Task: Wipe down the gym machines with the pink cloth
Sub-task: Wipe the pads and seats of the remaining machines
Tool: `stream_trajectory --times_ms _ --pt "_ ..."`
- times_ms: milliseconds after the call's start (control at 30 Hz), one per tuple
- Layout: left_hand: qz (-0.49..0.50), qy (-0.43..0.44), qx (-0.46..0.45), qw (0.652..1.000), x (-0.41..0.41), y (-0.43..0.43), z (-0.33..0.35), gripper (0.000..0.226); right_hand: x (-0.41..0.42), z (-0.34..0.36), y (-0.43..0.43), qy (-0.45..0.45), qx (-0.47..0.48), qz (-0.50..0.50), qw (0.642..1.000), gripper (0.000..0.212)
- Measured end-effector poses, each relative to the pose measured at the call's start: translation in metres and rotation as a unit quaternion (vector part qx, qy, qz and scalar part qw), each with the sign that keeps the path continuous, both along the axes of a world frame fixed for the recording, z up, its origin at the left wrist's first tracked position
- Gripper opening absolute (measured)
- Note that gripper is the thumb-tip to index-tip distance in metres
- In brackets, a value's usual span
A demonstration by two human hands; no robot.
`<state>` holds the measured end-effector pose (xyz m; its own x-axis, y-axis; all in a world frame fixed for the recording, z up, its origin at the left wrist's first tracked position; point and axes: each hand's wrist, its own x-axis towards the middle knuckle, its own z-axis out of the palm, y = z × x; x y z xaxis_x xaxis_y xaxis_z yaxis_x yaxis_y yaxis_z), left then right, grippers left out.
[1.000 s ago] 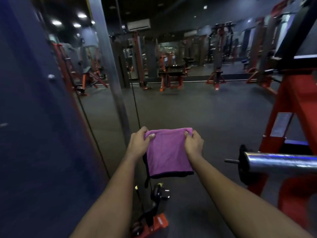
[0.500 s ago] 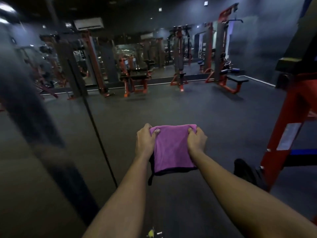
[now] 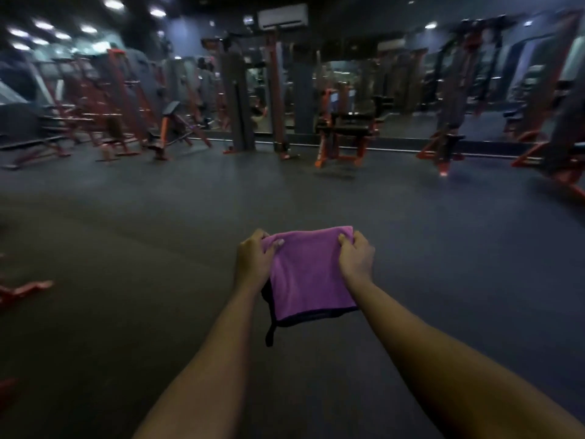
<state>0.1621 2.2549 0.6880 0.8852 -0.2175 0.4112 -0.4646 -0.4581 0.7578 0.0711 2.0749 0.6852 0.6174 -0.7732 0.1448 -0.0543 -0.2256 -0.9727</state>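
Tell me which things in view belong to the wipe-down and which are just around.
For the job:
- pink cloth, gripped at its top corners by the left hand and the right hand
- orange-framed machines across the room, none touching the cloth

Just around:
- wall air conditioner
- ceiling lights
- dark floor

Turned away from the red frame and chrome bar once at 3 o'clock; both out of view now. Lost the blurred post and black cable at 9 o'clock too. Opened onto wide floor (image 3: pixel 190 232), with air conditioner (image 3: pixel 282 16) brought to 12 o'clock, orange bench machine (image 3: pixel 345 131) shifted toward 1 o'clock, red machine foot (image 3: pixel 22 289) newly at 9 o'clock.
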Motion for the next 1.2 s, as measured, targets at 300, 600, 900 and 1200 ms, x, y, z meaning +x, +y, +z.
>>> stream_trajectory --times_ms 300,600,900,1200 --pt "0.091 -0.013 -0.02 0.996 0.211 0.026 -0.017 0.029 0.264 -0.017 -0.011 -0.021 -0.01 0.176 0.984 0.018" --pt "0.229 -0.021 -0.01 0.973 0.445 0.111 -0.009 0.033 0.554 -0.007 0.065 -0.061 -0.004 0.322 0.945 0.019" --pt "0.341 -0.025 0.006 0.94 0.674 0.195 -0.008 0.029 0.846 -0.017 0.161 -0.089 -0.014 0.452 0.887 0.019" --pt "0.434 -0.009 -0.01 0.901 0.883 0.276 0.007 0.029 1.094 -0.002 0.267 -0.081 0.004 0.546 0.834 0.023"
